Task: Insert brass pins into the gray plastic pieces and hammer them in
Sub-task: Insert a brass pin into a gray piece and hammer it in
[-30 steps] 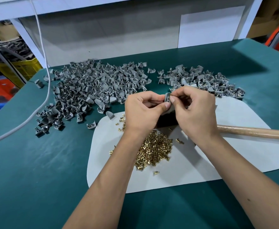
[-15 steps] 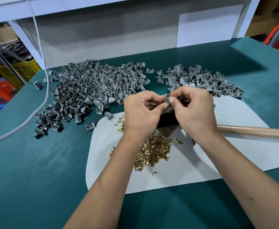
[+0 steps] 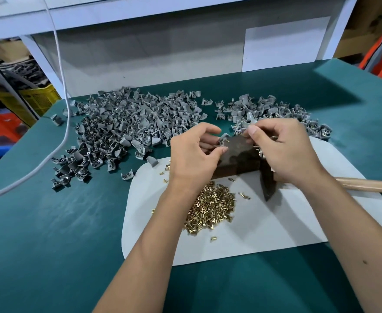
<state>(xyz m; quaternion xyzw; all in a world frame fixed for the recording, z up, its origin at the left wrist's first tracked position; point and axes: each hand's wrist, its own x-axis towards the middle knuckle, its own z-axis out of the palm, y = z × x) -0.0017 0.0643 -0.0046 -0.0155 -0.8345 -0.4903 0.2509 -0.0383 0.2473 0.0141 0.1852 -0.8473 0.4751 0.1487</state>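
1. Left hand (image 3: 193, 154), centre frame: fingers curled, pinching gray piece (image 3: 223, 139) with a pin (image 3: 226, 138) sticking out, held at upper left edge of dark block (image 3: 237, 154).
2. Right hand (image 3: 282, 150), right of centre: fingertips pinched together over block's far edge; looks like something small and gray held, exact item too small to tell. A few pins apparently tucked under palm, unclear.
3. Pin seems seated in piece but not driven; judged step: setting piece on block for hammering.
4. Hammer (image 3: 366, 185): wooden handle lying on white mat (image 3: 275, 233) at right edge, dark head (image 3: 268, 186) just below right hand. Untouched by either hand.
5. Loose pin pile (image 3: 210, 207) on mat, lower centre, between forearms; a few strays around it.
6. Big pile (image 3: 122, 129) of gray pieces upper left on green table (image 3: 50, 245); no brass visible there, so judged unprocessed.
7. Smaller pile (image 3: 275, 111) upper right, behind right hand; brass glints in some pieces, so probably finished ones.
8. Progress estimate: early to middle. Far more pieces waiting than done, plenty of pins left.
9. Left to do for this piece: rest on block, grab hammer, strike, toss to right pile. Then repeat many times.
10. White cable (image 3: 59, 86) running down far left, off the work.
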